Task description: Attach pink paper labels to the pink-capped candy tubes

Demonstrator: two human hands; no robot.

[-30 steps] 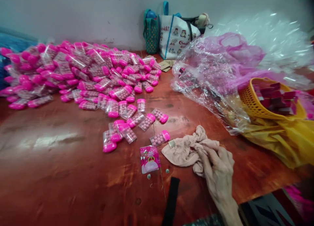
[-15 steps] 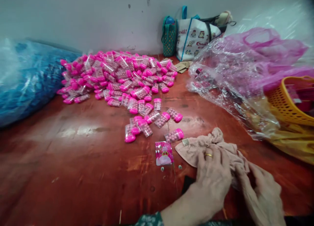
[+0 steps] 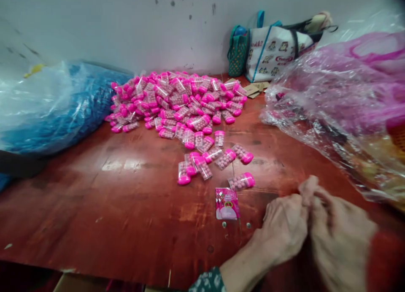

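My left hand (image 3: pixel 284 226) and my right hand (image 3: pixel 341 237) are together above the table's front right. Their fingers are closed and meet around a small, bunched piece of pale pink cloth (image 3: pixel 308 187), which sticks up between them. Most of the cloth is hidden by the hands, and my right hand is blurred. Left of my hands lies a small pink printed packet (image 3: pixel 228 204) in clear wrapping. Two tiny round pieces rest just in front of it. A clear tube of pink beads (image 3: pixel 242 181) with a bright pink cap lies behind the packet.
A big heap of similar bead tubes (image 3: pixel 177 98) fills the table's back middle. Blue-filled plastic bag (image 3: pixel 69 110) stands left; clear and pink plastic bags (image 3: pixel 329 85) spread right. A white printed bag (image 3: pixel 268 55) and green bottle holder (image 3: pixel 237 53) stand against the wall.
The pink cloth, spread on the table under my hands before, is now gathered up between them. The view has swung left, so the heap and bags appear farther right.
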